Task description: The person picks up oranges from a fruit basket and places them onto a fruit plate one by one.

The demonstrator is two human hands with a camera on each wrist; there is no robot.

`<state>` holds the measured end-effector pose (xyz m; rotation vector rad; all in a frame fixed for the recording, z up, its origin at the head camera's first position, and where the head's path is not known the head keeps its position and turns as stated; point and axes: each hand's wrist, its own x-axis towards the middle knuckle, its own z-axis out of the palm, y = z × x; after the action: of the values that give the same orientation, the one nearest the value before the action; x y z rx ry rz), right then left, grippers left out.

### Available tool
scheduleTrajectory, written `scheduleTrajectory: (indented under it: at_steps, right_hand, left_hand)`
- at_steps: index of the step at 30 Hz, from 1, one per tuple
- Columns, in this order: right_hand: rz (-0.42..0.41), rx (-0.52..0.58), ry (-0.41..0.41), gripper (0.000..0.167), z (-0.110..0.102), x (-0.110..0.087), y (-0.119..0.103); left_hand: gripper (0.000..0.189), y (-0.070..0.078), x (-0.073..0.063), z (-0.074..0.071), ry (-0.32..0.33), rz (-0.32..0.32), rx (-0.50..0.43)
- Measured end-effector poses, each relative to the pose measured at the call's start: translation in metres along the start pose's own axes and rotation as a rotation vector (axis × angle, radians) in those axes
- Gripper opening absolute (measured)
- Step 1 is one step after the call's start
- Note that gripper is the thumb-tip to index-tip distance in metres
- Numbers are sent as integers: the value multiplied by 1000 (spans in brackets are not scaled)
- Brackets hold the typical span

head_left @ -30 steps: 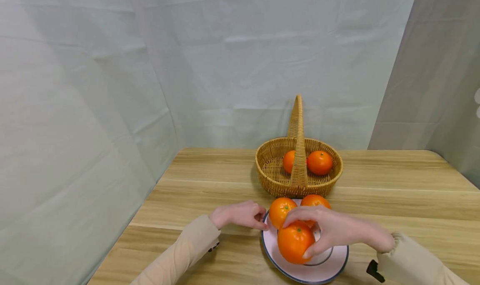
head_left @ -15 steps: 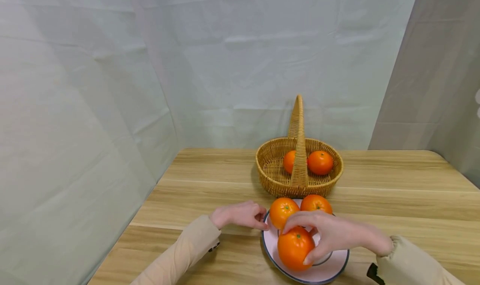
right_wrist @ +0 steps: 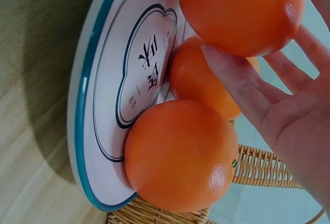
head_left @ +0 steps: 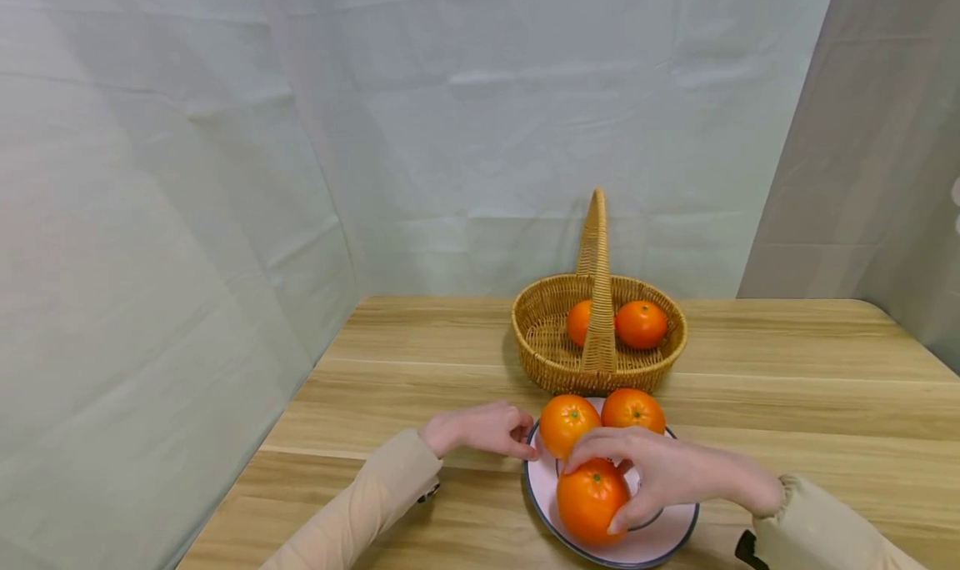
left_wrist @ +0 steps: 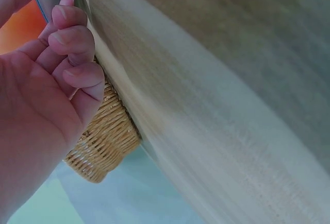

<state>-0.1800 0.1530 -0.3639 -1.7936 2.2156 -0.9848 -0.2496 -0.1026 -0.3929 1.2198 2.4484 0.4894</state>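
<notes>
In the head view, my right hand point(head_left: 663, 470) grips an orange point(head_left: 592, 503) over the near left part of a white plate with a blue rim point(head_left: 678, 520). Whether that orange rests on the plate is hard to tell. Two more oranges sit at the plate's far side, one at left point(head_left: 567, 425) and one at right point(head_left: 634, 410). My left hand point(head_left: 483, 430) pinches the plate's left rim between thumb and forefinger, its other fingers curled. Dark writing shows on the plate point(right_wrist: 149, 62) in the right wrist view.
Right behind the plate stands a wicker basket point(head_left: 551, 374) with a tall arched handle point(head_left: 597, 262). Inside are two oranges, the left one point(head_left: 578, 322) partly hidden by the handle, the right one point(head_left: 641, 324) in plain sight. Pale cloth point(head_left: 480, 137) hangs behind the wooden table point(head_left: 420, 387).
My right hand has lowered slightly toward the plate's near side with its orange. The far left orange has shifted a little to the right. My left hand stays at the rim.
</notes>
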Motion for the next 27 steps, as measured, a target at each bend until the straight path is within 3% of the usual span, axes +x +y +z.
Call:
scheduleTrajectory:
  at_steps: [10,23,27]
  right_hand:
    - [27,31,-19,60,1,0,-2]
    - [147,147,-44,59,-1,-3,3]
    - [139,134,-33,60,-1,-3,4]
  left_hand:
    - [24,1,-1,0,-4,0,-10]
    - [24,-1,0,2,1,1,-12]
    - [24,-2,0,2,2,7,-10]
